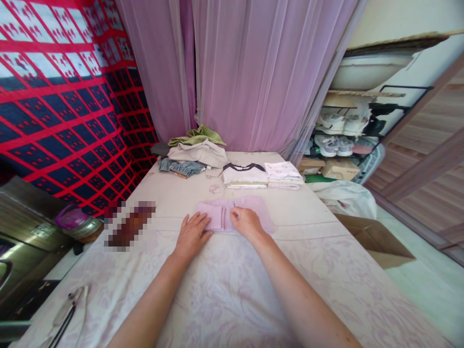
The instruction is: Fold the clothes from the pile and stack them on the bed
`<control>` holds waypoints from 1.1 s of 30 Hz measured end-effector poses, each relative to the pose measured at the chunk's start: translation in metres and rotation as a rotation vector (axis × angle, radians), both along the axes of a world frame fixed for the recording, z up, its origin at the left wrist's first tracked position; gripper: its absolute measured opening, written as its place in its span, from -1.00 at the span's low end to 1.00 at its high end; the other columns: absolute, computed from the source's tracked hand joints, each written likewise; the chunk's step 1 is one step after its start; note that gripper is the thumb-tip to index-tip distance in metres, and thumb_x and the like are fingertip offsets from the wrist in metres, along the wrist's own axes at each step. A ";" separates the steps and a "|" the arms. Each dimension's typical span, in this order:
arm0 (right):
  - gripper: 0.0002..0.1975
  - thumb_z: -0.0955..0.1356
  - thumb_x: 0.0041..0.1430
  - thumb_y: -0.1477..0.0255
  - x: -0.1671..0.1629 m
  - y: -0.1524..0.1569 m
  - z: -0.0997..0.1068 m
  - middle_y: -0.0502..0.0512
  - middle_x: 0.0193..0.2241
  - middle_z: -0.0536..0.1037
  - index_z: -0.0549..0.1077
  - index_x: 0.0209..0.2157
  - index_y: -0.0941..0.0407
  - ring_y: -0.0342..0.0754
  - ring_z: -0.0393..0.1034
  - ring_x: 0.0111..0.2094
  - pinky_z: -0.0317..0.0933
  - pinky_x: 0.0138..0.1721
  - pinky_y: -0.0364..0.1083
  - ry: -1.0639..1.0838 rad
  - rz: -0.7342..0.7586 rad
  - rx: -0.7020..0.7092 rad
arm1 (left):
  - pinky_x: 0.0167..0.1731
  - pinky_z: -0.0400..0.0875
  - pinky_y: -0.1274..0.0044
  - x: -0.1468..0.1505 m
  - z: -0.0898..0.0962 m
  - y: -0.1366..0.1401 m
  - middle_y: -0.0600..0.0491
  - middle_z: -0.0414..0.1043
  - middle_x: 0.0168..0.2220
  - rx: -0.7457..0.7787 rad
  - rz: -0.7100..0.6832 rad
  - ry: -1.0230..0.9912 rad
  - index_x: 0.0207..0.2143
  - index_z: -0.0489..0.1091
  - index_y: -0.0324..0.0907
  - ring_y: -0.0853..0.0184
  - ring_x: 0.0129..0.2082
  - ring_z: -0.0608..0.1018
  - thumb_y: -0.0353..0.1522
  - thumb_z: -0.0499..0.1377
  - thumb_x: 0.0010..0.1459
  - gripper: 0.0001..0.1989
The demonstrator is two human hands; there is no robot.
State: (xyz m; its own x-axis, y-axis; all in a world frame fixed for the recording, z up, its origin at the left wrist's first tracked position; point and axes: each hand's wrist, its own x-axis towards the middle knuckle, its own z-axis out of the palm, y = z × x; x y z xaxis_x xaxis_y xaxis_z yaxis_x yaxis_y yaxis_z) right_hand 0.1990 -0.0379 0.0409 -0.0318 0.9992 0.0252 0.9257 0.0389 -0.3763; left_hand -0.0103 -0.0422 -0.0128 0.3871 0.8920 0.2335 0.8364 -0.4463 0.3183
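A pink ribbed garment (pixel 258 212) lies partly folded on the patterned cloth in front of me, with its left part doubled over toward the middle. My left hand (pixel 193 233) rests on the folded left edge, palm down and fingers spread. At the garment's middle my right hand (pixel 247 222) is closed, thumb and fingers pinched on the fabric beside a small bluish mark. Just beyond the garment sit a folded white shirt with a dark collar (pixel 245 175) on a low stack and a pile of folded pale pink clothes (pixel 282 175).
Loose clothes, with jeans (pixel 183 166) and a green piece (pixel 199 135), lie heaped at the back left. Cords (pixel 68 314) lie at the near left. A purple curtain (pixel 253 72) hangs behind. Right of the table edge stand a cardboard box (pixel 373 239) and a shoe rack (pixel 344 140).
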 end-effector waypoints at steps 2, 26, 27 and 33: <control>-0.75 0.25 0.20 0.35 -0.013 -0.004 -0.005 0.15 -0.27 0.61 0.51 -0.17 0.04 0.02 0.48 -0.21 0.21 -0.25 -0.10 -0.013 0.015 -0.036 | 0.19 0.04 0.07 -0.002 -0.006 0.002 -0.03 0.35 0.15 -0.010 0.001 -0.039 0.07 0.37 -0.04 0.07 0.21 0.28 -0.25 0.15 0.14 -0.58; -0.50 0.31 0.13 0.33 -0.041 0.011 -0.035 0.08 -0.28 0.54 0.25 0.12 0.12 -0.01 0.45 -0.24 0.24 -0.19 -0.09 0.417 -0.117 -0.061 | 0.18 0.17 0.19 -0.007 -0.023 0.002 -0.11 0.30 0.17 0.062 0.013 -0.155 0.11 0.32 -0.18 0.10 0.23 0.25 -0.28 0.11 0.17 -0.56; -0.46 0.32 0.12 0.32 -0.042 0.013 -0.036 0.09 -0.29 0.54 0.23 0.13 0.13 -0.01 0.45 -0.24 0.25 -0.19 -0.08 0.438 -0.120 -0.087 | 0.19 0.17 0.20 -0.007 -0.024 0.002 -0.10 0.30 0.17 0.062 0.010 -0.163 0.11 0.33 -0.17 0.11 0.23 0.25 -0.29 0.11 0.17 -0.56; -0.40 0.33 0.08 0.42 -0.046 0.013 -0.037 0.08 -0.30 0.53 0.20 0.18 0.12 0.00 0.44 -0.26 0.25 -0.18 -0.07 0.410 -0.117 -0.071 | 0.19 0.18 0.21 -0.007 -0.025 0.002 -0.10 0.27 0.19 0.079 0.030 -0.187 0.11 0.31 -0.15 0.11 0.23 0.25 -0.30 0.13 0.14 -0.54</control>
State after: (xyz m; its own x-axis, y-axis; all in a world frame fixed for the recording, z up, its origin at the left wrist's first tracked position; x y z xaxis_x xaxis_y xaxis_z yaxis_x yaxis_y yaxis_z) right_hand 0.1530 -0.0245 0.0039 0.0806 0.9951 -0.0568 0.6958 -0.0969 -0.7116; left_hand -0.0173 -0.0403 -0.0377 0.3039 0.8784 0.3688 0.7793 -0.4519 0.4342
